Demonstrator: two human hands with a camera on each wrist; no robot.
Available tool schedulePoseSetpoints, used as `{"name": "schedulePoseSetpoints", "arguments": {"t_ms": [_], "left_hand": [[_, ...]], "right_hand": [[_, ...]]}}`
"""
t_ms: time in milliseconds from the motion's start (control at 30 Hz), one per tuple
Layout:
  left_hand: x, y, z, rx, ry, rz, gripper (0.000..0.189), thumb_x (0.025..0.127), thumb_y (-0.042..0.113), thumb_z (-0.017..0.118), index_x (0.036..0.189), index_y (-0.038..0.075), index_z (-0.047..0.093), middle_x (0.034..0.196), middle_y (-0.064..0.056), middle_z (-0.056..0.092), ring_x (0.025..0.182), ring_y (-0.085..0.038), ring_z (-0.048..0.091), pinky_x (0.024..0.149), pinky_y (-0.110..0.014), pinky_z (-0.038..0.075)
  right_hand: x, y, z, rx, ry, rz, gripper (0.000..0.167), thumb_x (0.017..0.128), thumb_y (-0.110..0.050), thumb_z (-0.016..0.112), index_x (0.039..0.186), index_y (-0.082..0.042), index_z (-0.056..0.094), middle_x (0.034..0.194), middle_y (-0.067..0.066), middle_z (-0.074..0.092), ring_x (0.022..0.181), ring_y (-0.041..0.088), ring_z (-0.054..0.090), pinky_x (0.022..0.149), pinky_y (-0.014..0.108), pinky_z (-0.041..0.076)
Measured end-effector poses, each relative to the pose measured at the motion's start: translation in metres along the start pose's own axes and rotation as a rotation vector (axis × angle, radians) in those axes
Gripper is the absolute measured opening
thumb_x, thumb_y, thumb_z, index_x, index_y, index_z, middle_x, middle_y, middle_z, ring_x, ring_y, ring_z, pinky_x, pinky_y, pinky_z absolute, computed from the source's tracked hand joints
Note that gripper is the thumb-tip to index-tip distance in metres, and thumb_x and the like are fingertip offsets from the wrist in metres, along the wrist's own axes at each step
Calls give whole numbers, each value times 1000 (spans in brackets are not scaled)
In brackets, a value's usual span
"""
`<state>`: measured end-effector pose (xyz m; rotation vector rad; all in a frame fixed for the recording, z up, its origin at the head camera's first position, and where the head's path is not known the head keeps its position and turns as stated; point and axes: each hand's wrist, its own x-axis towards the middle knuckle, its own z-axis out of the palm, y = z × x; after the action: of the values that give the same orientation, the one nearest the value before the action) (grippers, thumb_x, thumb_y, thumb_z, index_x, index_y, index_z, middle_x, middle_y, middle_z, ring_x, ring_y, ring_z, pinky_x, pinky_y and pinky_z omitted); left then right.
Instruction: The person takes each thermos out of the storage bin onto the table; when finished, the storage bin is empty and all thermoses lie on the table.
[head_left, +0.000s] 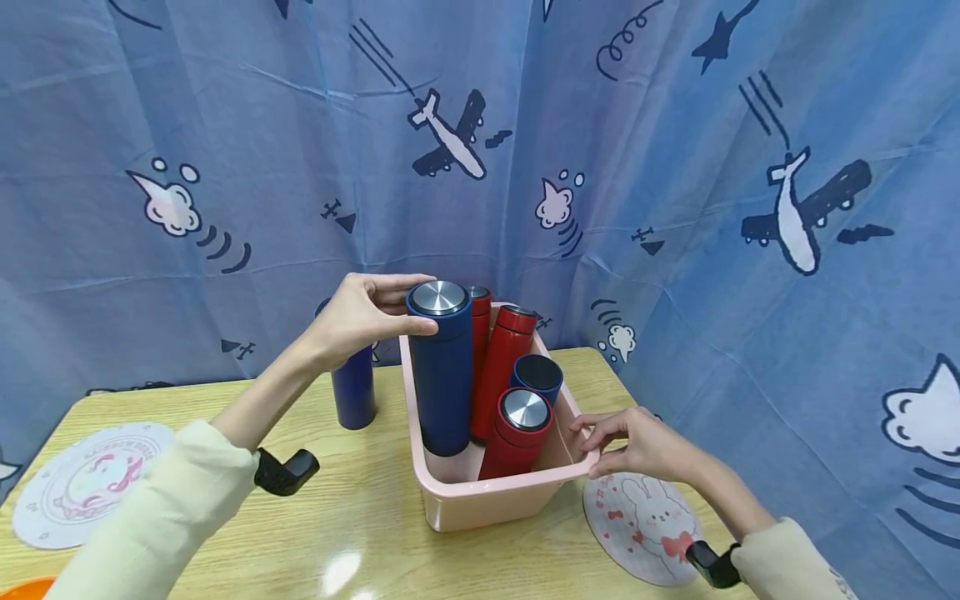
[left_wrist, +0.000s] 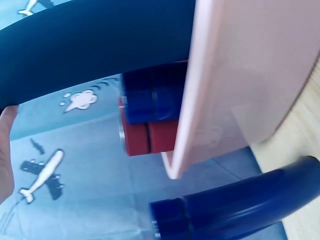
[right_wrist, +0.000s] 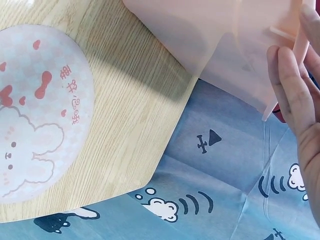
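My left hand point(head_left: 367, 321) grips a dark blue thermos point(head_left: 442, 392) near its silver-topped lid, thumb in front and fingers behind. The thermos stands upright at the left side of a pink bin point(head_left: 480, 498), its lower end inside the walls. In the left wrist view the same thermos point(left_wrist: 95, 47) crosses the top, with part of the left hand point(left_wrist: 5, 155) at the edge. My right hand point(head_left: 637, 446) pinches the bin's near right rim; the right wrist view shows that hand point(right_wrist: 300, 95) at the pink wall. Three red thermoses point(head_left: 504, 367) and another blue thermos point(head_left: 537, 375) sit in the bin.
A shiny blue thermos point(head_left: 354, 392) stands on the wooden table point(head_left: 337, 508), left of the bin. Round mats lie at left point(head_left: 93, 483) and right point(head_left: 641, 529). An orange object point(head_left: 28, 589) shows at the lower left corner. A blue patterned curtain point(head_left: 300, 167) hangs behind.
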<state>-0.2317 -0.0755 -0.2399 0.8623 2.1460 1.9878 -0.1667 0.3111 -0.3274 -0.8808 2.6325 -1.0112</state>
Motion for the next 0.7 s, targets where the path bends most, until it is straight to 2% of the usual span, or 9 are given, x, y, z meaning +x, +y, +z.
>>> {"name": "schedulePoseSetpoints", "arguments": {"t_ms": [200,400,533,700], "left_hand": [[-6,22,-4,33,32,4,59,78,8,79,133,4,57,115,-11,68,104,-20,66,90,-33,52],[-15,44,-10,47,62,10,56,80,10,77,132,4,57,113,-9,69,102,-19,67,93,-34,50],[-25,57,-15,65,82,20,54,82,9,76,132,3,57,112,-7,70,101,-18,67,93,-32,50],[-42,64,-24,81,113,-2,56,82,8,76,134,2,56,110,-2,70,102,-15,67,92,-27,50]], "right_hand": [[-1,1,0,-1,6,-7,21,73,-20,83,88,-9,75,114,15,67,114,14,58,76,29,56],[-1,0,1,28,4,-4,22,73,-18,82,90,-5,75,114,17,67,115,16,58,78,27,56],[-1,2,1,25,6,-12,22,73,-18,83,89,-7,75,113,16,67,114,17,58,76,27,56],[-1,4,1,17,6,-30,22,74,-21,82,90,-9,75,113,16,67,114,16,58,77,26,56]]}}
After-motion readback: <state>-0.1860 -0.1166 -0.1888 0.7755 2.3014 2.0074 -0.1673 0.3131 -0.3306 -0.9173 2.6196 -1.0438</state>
